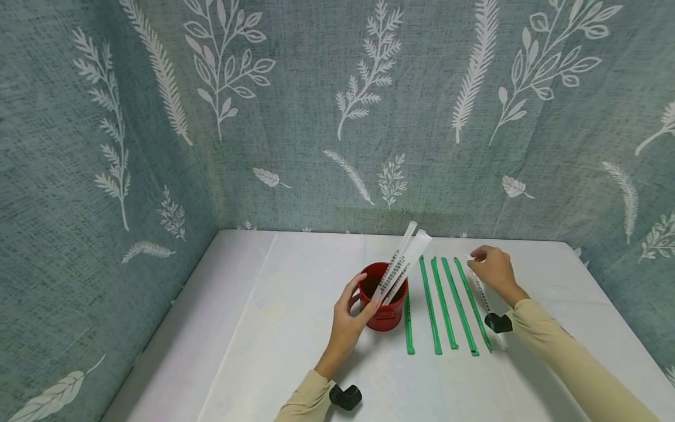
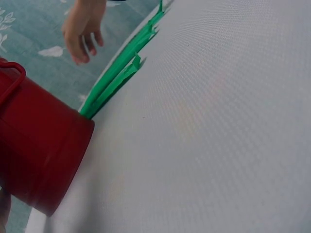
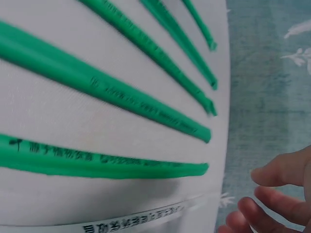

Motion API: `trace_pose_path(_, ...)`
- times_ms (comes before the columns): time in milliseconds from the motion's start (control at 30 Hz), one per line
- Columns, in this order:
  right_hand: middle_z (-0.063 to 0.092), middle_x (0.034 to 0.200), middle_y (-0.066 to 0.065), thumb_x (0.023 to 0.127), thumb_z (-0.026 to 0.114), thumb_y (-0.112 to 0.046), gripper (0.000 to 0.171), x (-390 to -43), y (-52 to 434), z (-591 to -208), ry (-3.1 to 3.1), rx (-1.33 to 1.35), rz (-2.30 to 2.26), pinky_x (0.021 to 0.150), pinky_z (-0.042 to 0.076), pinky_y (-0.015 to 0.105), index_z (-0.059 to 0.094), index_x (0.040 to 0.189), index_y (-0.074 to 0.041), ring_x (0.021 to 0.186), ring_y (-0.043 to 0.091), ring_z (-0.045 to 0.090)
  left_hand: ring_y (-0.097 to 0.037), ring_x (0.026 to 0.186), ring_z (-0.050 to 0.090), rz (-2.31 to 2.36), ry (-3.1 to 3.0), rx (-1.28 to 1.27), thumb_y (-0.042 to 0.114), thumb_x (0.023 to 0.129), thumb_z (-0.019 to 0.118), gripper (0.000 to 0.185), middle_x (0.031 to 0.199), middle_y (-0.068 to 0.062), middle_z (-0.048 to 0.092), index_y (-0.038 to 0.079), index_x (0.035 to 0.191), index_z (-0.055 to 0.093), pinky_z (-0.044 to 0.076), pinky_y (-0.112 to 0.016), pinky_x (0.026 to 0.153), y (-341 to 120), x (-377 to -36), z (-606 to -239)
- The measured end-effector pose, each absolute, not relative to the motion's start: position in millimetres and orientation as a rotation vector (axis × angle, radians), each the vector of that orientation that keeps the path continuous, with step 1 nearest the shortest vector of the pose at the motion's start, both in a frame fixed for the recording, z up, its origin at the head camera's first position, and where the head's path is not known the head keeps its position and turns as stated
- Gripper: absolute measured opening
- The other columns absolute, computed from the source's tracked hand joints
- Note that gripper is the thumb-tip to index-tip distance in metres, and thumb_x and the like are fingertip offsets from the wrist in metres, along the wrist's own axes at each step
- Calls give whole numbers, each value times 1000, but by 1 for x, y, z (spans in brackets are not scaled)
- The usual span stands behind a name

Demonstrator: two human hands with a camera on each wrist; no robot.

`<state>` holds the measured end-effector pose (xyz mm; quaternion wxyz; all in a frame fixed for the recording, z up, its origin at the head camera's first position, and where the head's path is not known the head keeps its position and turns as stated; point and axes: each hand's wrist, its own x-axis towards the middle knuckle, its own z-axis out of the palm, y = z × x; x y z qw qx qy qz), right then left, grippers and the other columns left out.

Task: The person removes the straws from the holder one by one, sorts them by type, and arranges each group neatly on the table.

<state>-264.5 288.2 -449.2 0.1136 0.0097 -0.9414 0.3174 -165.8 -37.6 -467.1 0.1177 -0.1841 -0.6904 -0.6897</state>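
A small red bucket (image 1: 386, 317) stands on the white table, and my left hand (image 1: 345, 321) grips its side with thumb and fingers spread around it. Out of the bucket lean white paper-wrapped straws (image 1: 405, 265) with dark print. My right hand (image 1: 495, 274) hovers over the far end of a white-wrapped straw (image 1: 481, 291) lying at the right of the row. In the right wrist view, thumb and fingers (image 3: 279, 170) are apart with nothing between them. Several green-wrapped straws (image 3: 146, 111) lie side by side between the bucket and that white straw.
Beyond the far edge of the white table (image 1: 274, 293) hangs a grey-green curtain (image 1: 306, 117) with white leaf prints. It also runs along the left side. A black wrist device (image 1: 345, 397) sits by the left sleeve, another black device (image 1: 498, 323) by the right sleeve.
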Motion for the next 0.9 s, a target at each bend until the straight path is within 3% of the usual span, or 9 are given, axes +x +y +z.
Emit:
trace_pose_path(400, 65, 88, 22, 86, 64, -7, 20, -252, 278, -428, -2686, 134, 1022, 65, 51, 44, 64, 99, 8, 80, 36, 61, -28, 129, 40, -2014, -2023, -545, 4, 88, 63, 54, 140, -15, 45, 0, 138, 43, 35, -54, 102, -39, -165, -467)
trace_pose_path(900, 65, 93, 20, 90, 64, -14, 24, -231, 262, -402, -2644, 214, 1139, 57, 52, 23, 64, 105, 5, 79, 30, 63, -29, 129, 40, -2020, -2019, -539, 2, 87, 63, 54, 139, -16, 46, -1, 138, 43, 34, -55, 102, -38, -165, -466)
